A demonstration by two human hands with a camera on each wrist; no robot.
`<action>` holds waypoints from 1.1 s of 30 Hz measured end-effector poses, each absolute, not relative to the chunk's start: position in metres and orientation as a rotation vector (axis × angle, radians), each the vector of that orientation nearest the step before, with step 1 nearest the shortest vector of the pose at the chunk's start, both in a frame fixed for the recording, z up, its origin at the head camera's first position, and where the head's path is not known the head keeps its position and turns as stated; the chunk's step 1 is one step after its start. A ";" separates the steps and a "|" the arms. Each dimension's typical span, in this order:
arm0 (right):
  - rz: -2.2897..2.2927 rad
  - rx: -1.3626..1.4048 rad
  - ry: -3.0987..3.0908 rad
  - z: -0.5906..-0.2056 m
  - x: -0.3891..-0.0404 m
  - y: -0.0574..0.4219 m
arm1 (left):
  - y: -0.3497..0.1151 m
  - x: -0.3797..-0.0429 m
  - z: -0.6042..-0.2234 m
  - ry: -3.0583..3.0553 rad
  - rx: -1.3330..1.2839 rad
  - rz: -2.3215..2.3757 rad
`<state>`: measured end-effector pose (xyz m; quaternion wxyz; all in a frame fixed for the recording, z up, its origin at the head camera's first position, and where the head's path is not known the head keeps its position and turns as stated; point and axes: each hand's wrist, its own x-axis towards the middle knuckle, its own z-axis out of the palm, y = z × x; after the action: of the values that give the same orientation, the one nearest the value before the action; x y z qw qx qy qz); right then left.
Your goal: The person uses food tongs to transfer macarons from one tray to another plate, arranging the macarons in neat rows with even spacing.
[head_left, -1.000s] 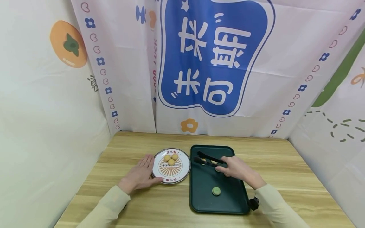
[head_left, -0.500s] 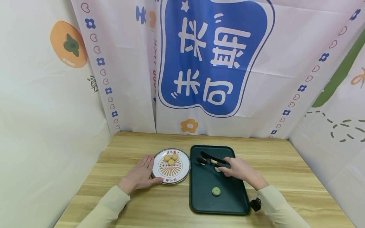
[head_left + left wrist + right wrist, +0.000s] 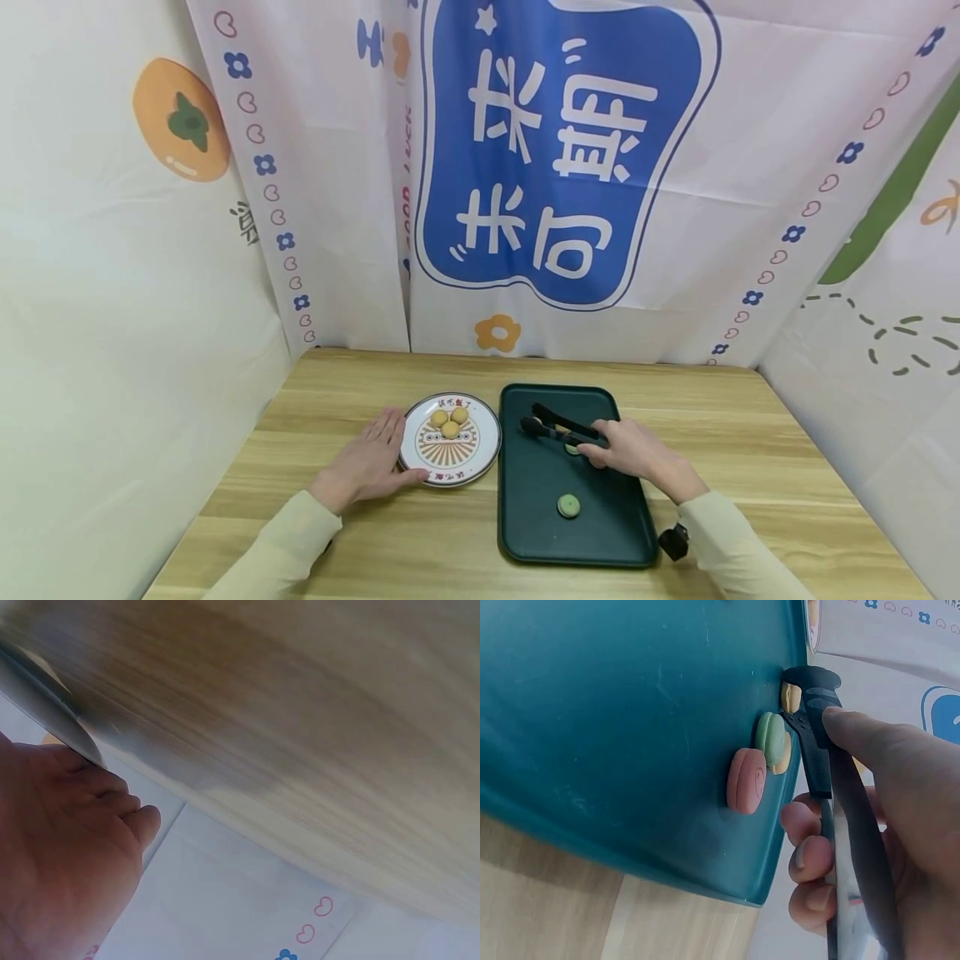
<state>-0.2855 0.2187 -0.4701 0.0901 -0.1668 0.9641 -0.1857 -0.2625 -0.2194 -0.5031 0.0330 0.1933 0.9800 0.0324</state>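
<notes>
My left hand (image 3: 367, 462) lies with straight fingers and thumb against the left rim of a white printed plate (image 3: 480, 454). Three small yellow macarons (image 3: 450, 429) sit together on the plate. My right hand (image 3: 630, 454) holds black-and-metal tongs (image 3: 862, 847), thumb on one arm and fingers curled round the other. The tong heads are over the far part of a dark green tray (image 3: 532, 533), on either side of a yellow macaron (image 3: 790, 697). Close by on the tray are a green macaron (image 3: 769, 739), another yellow macaron (image 3: 783, 759) and a pink macaron (image 3: 746, 780).
A separate green macaron (image 3: 568, 506) lies on the near half of the tray. Plate and tray stand side by side on a wooden table (image 3: 420, 542). Printed cloth (image 3: 352, 275) hangs behind the table and along both sides.
My right hand and the tongs have shifted slightly to the right over the tray, and the tong heads now flank the yellow macaron. My left hand and the plate have stayed put.
</notes>
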 end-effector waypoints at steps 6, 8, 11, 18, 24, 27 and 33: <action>-0.559 -0.479 2.862 -0.472 -0.286 0.219 | -0.219 -0.263 -0.503 3.013 0.600 0.110; -0.571 -0.471 2.856 -0.473 -0.286 0.219 | -0.219 -0.263 -0.503 3.013 0.605 0.104; -0.595 -0.471 2.847 -0.473 -0.287 0.220 | -0.219 -0.263 -0.503 3.015 0.608 0.104; -0.626 -0.492 2.835 -0.473 -0.286 0.221 | -0.218 -0.262 -0.503 3.018 0.612 0.099; -0.631 -0.503 2.841 -0.471 -0.284 0.219 | -0.219 -0.262 -0.504 3.016 0.612 0.091; -0.632 -0.493 2.838 -0.471 -0.284 0.218 | -0.219 -0.262 -0.505 3.017 0.614 0.092; -0.645 -0.494 2.831 -0.469 -0.284 0.218 | -0.219 -0.263 -0.505 3.020 0.599 0.087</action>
<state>-0.2844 0.2182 -0.4691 0.0979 -0.1670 0.9566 -0.2180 -0.2634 -0.2195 -0.5047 0.0310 0.1944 0.9800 0.0281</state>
